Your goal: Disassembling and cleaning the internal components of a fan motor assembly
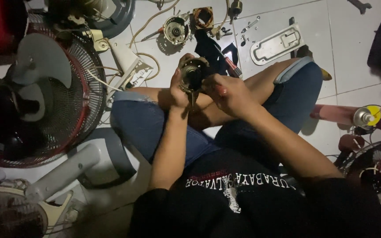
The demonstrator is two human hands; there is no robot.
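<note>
I sit cross-legged on a white tiled floor. My left hand (178,90) grips a round metal fan motor housing (193,73) from the left, held above my crossed legs. My right hand (227,93) closes on the housing's right side, fingers against its rim. A screwdriver with a red and black handle (231,65) lies just beyond the motor, near my right knee.
A stand fan with a red-rimmed grille and grey blades (45,92) lies at left, its grey base (106,158) by my left knee. Motor parts (176,30), a copper coil (203,16), screws and a white cover plate (276,43) are scattered ahead. A spray can (367,117) lies at right.
</note>
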